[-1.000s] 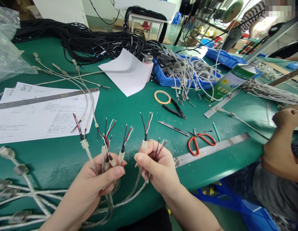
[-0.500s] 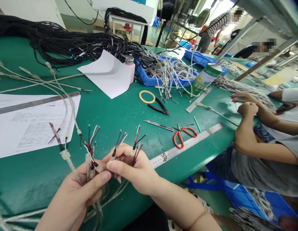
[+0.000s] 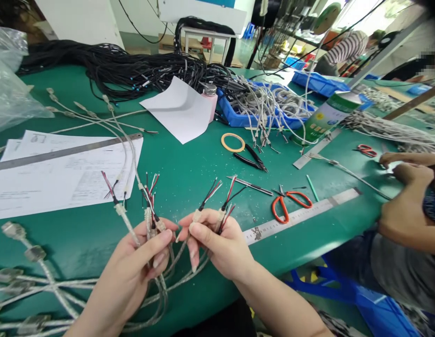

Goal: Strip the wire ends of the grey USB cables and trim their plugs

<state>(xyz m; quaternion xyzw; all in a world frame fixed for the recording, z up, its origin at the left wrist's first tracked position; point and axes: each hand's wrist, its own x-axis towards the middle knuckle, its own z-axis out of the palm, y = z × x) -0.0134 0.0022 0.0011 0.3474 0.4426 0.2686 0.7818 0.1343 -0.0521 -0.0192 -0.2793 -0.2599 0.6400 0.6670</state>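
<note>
Far left of the yellow ring [image 3: 222, 142] I've got one clear plastic bag [image 3: 17, 79], then a few printed sheets [image 3: 38, 187] with one steel ruler [image 3: 68, 151] lying across them. On my side of the ring, my left hand [image 3: 140, 252] is pinched around clear-jacketed cables [image 3: 129, 227], four ends by my count, though they overlap. My right hand [image 3: 222, 243] is clamped on three cables [image 3: 197, 216], also nearer me than the ring. Hands are right beside each other, can't tell if fingertips touch. Stripped ends point up and away from me, leftmost one tipping left, the right-hand ones tipping right; long axis runs front to back. Right of the ring: one pair of black-handled cutters [image 3: 260, 164], one knife [image 3: 250, 186], one pair of orange-handled snips [image 3: 284, 200] on a second ruler [image 3: 319, 208], and one green can [image 3: 324, 114] further back. It's all on a green tabletop [image 3: 189, 164] dusted with white specks. Beyond the ring there's a blue tray [image 3: 238, 120] of grey cables, plus someone in stripes [image 3: 347, 47] across the room; far right, a co-worker's arm [image 3: 403, 206].
</note>
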